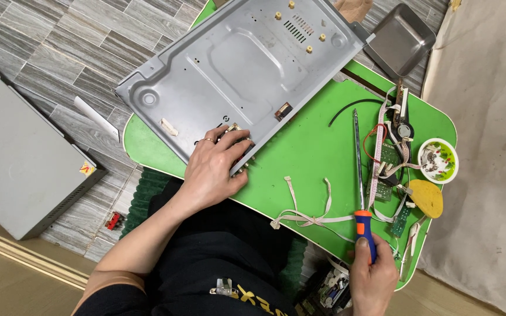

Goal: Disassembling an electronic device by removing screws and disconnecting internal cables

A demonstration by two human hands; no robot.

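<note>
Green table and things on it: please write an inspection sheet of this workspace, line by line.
Surface: green table, crowded on its right side.
Job's things: grey metal chassis lying tilted; screwdriver.
Clutter: small bowl, yellow sponge, circuit boards, metal tray.
Hands: left hand grips the chassis edge; right hand holds the screwdriver handle.
Cables: white ribbon cables, black wire.
Surroundings: tiled floor, grey case.
</note>
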